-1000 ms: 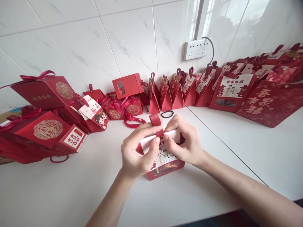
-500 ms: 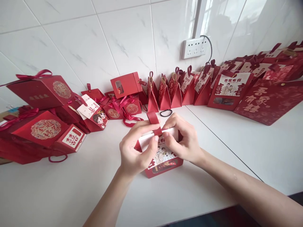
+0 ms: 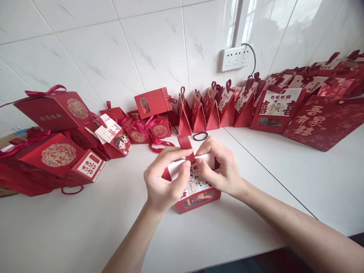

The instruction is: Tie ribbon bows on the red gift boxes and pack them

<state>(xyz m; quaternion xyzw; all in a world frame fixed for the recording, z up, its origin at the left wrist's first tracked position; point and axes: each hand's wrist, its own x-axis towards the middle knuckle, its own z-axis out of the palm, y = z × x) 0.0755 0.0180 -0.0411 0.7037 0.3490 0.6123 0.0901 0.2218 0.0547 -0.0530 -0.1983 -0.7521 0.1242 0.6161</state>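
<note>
A red gift box [image 3: 186, 206] with a white printed front and a small window stands upright on the white table in front of me. At its top edge rises a dark red ribbon loop [image 3: 184, 142]. My left hand [image 3: 167, 182] pinches the top of the box and the base of the ribbon between thumb and fingers. From the other side, my right hand [image 3: 222, 165] is closed on the box's top edge, its thumb tip close to the left one. The fingertips partly hide where the ribbon meets the box.
Red gift boxes with ribbons [image 3: 58, 155] are piled on the left. A row of triangular gift boxes [image 3: 199, 113] stands along the tiled wall, with more bags [image 3: 321, 121] on the right. A black hair tie [image 3: 200, 136] lies behind my hands. A power socket [image 3: 234, 58] is on the wall.
The view has shifted very slightly. Both hands keep the same grip at the top of the gift box, with hardly any visible movement.
</note>
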